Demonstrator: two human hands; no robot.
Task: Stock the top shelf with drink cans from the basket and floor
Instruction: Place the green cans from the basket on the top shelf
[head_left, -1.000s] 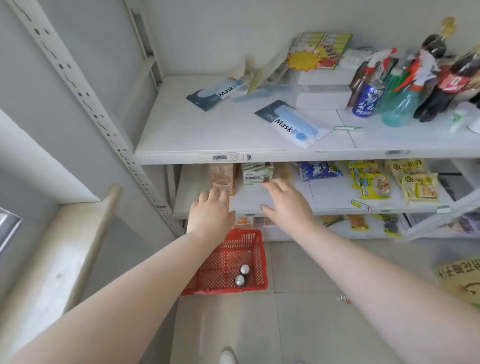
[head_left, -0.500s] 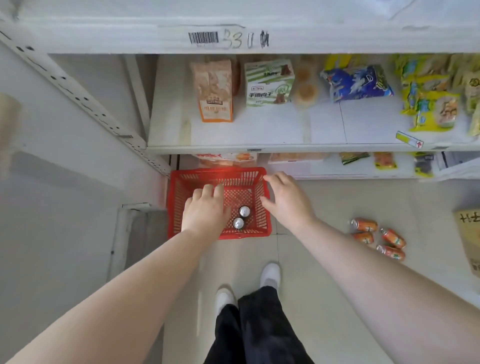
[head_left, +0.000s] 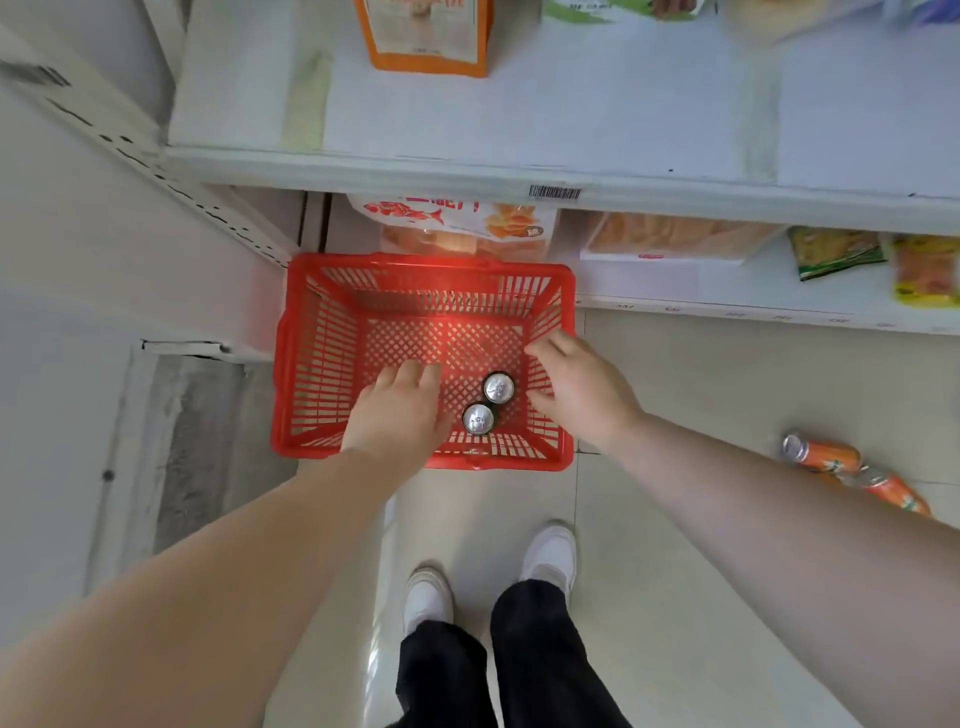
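Hovering both hands over the red basket (head_left: 311, 364) on the floor (head_left: 727, 395).
From the head camera: holding nothing in the left hand (head_left: 400, 410), fingers relaxed, just left of two upright cans (head_left: 498, 387) inside the basket; nothing in the right hand (head_left: 576, 389) either, fingers loosely spread above its right wall; with two orange cans (head_left: 823, 454) lying well off to the right.

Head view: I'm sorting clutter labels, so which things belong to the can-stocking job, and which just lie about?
Job: red basket, two silver-topped cans in it, orange cans on the floor, left hand, right hand.
Lying about: orange carton, chip bag, green packet.
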